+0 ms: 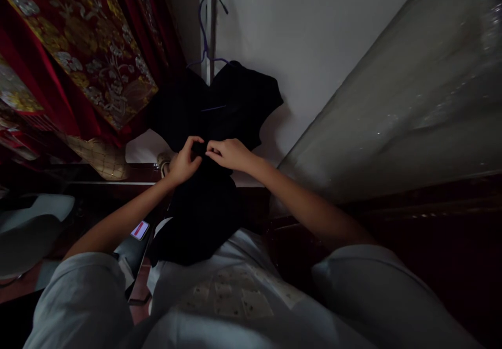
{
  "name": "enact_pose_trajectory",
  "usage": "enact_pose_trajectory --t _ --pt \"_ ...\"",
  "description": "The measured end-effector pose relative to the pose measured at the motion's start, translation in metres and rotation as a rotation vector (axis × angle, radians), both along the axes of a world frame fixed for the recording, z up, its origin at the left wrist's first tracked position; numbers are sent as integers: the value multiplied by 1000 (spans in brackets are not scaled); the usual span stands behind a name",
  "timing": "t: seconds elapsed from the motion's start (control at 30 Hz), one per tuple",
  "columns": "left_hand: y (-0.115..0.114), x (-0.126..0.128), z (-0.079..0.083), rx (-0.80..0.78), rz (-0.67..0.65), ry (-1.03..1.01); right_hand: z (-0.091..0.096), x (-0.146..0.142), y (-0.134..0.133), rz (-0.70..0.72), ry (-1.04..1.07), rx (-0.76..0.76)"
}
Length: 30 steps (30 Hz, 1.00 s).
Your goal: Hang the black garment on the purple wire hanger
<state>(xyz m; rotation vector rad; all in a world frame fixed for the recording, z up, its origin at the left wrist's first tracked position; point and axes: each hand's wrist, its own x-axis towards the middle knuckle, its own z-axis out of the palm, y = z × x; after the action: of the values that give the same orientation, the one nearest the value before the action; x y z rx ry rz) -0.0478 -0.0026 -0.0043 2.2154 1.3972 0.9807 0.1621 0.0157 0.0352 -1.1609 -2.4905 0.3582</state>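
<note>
A black garment [243, 105], probably a short-sleeved top, hangs from a thin purple-blue hanger [204, 30] against the wall. At the middle of its front, my left hand [185, 161] is curled with thumb and forefinger around a bit of the dark cloth. Close beside it, my right hand [229, 153] pinches the same garment, fingertips pointing at the left hand. Whether a button or other fastening sits between the fingertips is too dark to tell. More black cloth [200, 218] drops below my hands toward my lap.
Red curtain fabric [98, 51] with gold and silver flowers hangs at the left. A plastic-covered panel [400, 103] leans on the right. At lower left lie a lit phone [140, 230] and a pale chair [35, 234]. A woven gold-toned object [102, 158] stands below the curtain.
</note>
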Motion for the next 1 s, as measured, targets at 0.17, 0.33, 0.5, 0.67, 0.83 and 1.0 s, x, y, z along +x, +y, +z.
enact_pose_trajectory --t 0.17,0.33,0.5,0.67,0.83,1.0 --pt "1 0 0 37 -65 -10 -1 -5 -5 -10 -6 -109" --pt "-6 -4 -8 134 43 -115 -4 -8 -8 -91 -83 -63" --pt "-19 -4 -24 39 9 -121 -10 -7 -11 -118 85 -430" --pt "-16 7 -28 -105 -89 22 -8 -8 -16 -79 275 -681" --pt "1 8 -13 -49 -55 147 13 -9 0 -234 638 -764" --pt "-3 14 -8 -57 -8 540 70 -10 46 -315 1144 -638"
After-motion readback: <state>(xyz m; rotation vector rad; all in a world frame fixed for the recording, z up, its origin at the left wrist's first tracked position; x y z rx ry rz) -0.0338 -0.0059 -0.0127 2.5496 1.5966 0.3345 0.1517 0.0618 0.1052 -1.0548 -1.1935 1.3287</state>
